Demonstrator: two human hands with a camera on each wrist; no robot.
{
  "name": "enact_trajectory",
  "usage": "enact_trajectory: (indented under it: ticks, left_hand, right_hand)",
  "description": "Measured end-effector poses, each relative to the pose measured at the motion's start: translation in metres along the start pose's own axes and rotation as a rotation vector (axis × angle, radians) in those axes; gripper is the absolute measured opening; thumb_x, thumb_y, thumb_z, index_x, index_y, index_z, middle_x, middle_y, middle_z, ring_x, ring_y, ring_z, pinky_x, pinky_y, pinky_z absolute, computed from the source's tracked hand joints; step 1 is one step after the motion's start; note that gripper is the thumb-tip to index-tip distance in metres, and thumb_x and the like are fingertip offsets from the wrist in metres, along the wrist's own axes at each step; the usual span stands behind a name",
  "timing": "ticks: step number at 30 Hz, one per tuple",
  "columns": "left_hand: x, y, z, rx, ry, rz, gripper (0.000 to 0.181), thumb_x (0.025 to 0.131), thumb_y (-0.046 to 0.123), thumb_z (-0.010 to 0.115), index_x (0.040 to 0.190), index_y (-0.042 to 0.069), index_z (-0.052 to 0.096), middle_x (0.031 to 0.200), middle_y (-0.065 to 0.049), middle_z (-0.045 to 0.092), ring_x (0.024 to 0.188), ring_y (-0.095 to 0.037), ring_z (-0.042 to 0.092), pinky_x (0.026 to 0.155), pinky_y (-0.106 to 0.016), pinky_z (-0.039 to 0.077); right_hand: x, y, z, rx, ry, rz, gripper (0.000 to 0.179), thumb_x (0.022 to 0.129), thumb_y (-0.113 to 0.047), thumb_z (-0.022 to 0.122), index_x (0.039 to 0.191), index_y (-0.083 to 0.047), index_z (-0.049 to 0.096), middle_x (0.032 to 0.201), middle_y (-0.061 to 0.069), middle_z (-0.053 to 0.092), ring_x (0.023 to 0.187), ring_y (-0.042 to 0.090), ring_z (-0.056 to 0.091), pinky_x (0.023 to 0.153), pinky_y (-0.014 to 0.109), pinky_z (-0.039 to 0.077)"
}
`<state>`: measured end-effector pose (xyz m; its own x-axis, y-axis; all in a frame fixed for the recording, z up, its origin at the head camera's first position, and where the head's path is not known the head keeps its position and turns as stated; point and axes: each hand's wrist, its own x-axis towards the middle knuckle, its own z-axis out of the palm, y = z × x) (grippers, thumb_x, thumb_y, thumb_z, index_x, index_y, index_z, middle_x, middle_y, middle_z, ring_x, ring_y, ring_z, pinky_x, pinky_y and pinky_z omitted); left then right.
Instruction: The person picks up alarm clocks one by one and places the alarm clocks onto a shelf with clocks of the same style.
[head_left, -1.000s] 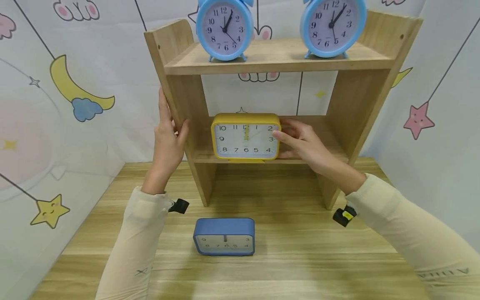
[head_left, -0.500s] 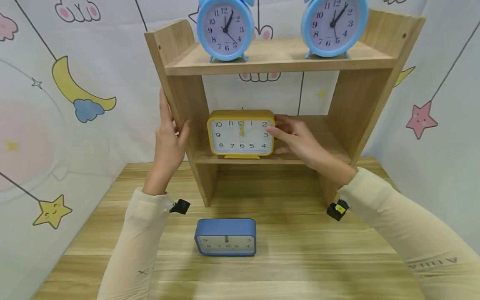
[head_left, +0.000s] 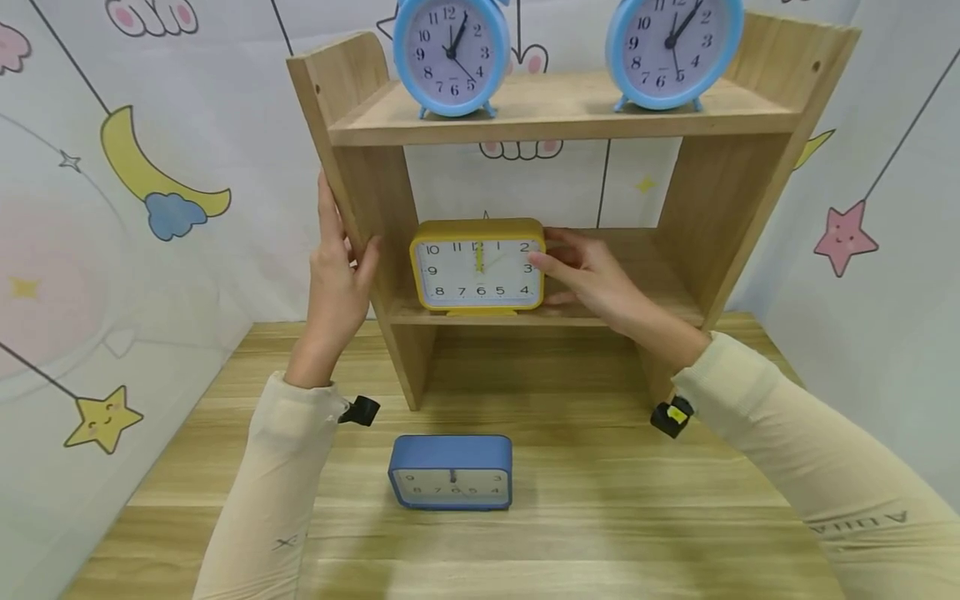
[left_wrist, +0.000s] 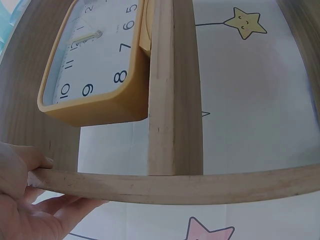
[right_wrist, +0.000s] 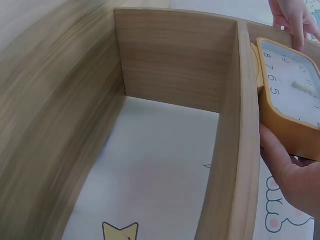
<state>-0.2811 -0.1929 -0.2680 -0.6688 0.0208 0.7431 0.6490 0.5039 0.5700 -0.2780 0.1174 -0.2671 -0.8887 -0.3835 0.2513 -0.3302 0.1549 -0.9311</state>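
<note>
A yellow rectangular alarm clock (head_left: 480, 265) stands on the middle shelf board (head_left: 600, 319), left of its centre, with its white dial facing out. My right hand (head_left: 592, 279) holds it by its right end, thumb at the front edge near the 2 and the other fingers partly hidden behind. The right wrist view has the fingers of that hand (right_wrist: 292, 182) along the clock's end. My left hand (head_left: 337, 275) grips the left side panel of the wooden shelf (head_left: 360, 208). Its thumb is on the inner face of the panel, with the fingers outside, as the left wrist view shows (left_wrist: 35, 195).
Two light blue round alarm clocks, one on the left (head_left: 450, 54) and one on the right (head_left: 675, 50), stand on the top board. A blue rectangular clock (head_left: 451, 452) rests on the wooden table (head_left: 600, 517) in front of the shelf. Printed cloth surrounds the table.
My right hand has shifted the yellow clock leftward along the middle board and slightly back, mostly in the first half second. The left hand keeps its grip on the panel.
</note>
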Motion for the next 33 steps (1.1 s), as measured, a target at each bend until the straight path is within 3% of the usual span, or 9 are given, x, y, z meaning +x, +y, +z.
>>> enact_trajectory:
  ticks: [7,10,14,17,20,22,27,33]
  left_hand:
    - [0.000,-0.001,0.000,0.003,-0.004,-0.017,0.082,0.101,0.004,0.054,0.161,0.019,0.001,0.156,-0.008,0.037,0.118,-0.034,0.059,0.087,-0.053,0.055]
    - [0.000,-0.001,0.000,0.005,-0.002,-0.018,0.082,0.101,0.004,0.053,0.161,0.019,0.001,0.156,-0.007,0.037,0.121,-0.033,0.058,0.087,-0.053,0.055]
    - [0.001,0.000,0.000,0.005,-0.002,-0.012,0.081,0.101,0.004,0.053,0.161,0.018,0.000,0.157,-0.007,0.036,0.121,-0.033,0.057,0.088,-0.053,0.055]
    - [0.002,0.001,0.000,0.001,-0.003,-0.007,0.081,0.101,0.004,0.053,0.161,0.017,0.000,0.157,-0.007,0.037,0.120,-0.034,0.058,0.088,-0.052,0.055]
    - [0.002,0.001,0.000,0.000,-0.001,-0.009,0.081,0.101,0.004,0.053,0.161,0.017,0.001,0.156,-0.006,0.037,0.121,-0.033,0.058,0.089,-0.053,0.054]
    - [0.003,0.001,0.000,0.000,0.000,-0.014,0.081,0.101,0.004,0.053,0.161,0.018,0.001,0.156,-0.006,0.038,0.121,-0.032,0.057,0.089,-0.053,0.054]
    - [0.002,0.001,0.000,-0.003,-0.003,-0.024,0.081,0.101,0.004,0.053,0.161,0.018,0.001,0.156,-0.006,0.038,0.123,-0.031,0.057,0.089,-0.054,0.054]
    - [0.001,0.000,0.001,0.005,-0.003,-0.023,0.081,0.101,0.004,0.053,0.161,0.020,0.001,0.156,-0.008,0.038,0.124,-0.031,0.056,0.090,-0.053,0.054]
  right_hand:
    - [-0.011,0.000,0.004,-0.177,0.037,-0.037,0.074,0.097,-0.021,0.069,0.156,-0.004,0.028,0.144,0.016,0.049,0.126,0.031,0.053,0.094,0.044,0.054]
    - [-0.023,0.002,0.008,-0.244,0.147,-0.089,0.078,0.094,-0.023,0.072,0.155,-0.003,0.027,0.145,0.015,0.046,0.129,0.029,0.050,0.098,0.046,0.050]
    - [-0.046,0.010,0.018,-0.261,0.347,-0.213,0.060,0.092,-0.018,0.075,0.134,0.003,0.039,0.123,0.017,0.052,0.113,0.025,0.053,0.090,0.037,0.054]
    - [-0.065,0.026,0.027,-0.272,0.389,-0.324,0.041,0.090,-0.007,0.075,0.112,0.005,0.043,0.099,0.016,0.052,0.090,0.022,0.055,0.076,0.026,0.055]
    - [-0.084,0.047,0.038,-0.276,0.326,-0.375,0.033,0.087,0.001,0.076,0.105,0.002,0.047,0.090,0.013,0.055,0.079,0.020,0.057,0.070,0.024,0.055]
    - [-0.094,0.061,0.044,-0.255,0.257,-0.360,0.033,0.085,0.002,0.077,0.105,0.000,0.050,0.093,0.012,0.057,0.082,0.020,0.059,0.071,0.025,0.055]
    - [-0.117,0.091,0.056,-0.193,0.093,-0.238,0.039,0.086,-0.004,0.078,0.116,-0.003,0.054,0.109,0.006,0.060,0.101,0.023,0.060,0.085,0.040,0.056]
    - [-0.135,0.117,0.068,-0.124,-0.047,-0.149,0.054,0.086,-0.012,0.080,0.132,-0.011,0.053,0.129,0.003,0.058,0.119,0.035,0.055,0.095,0.048,0.052]
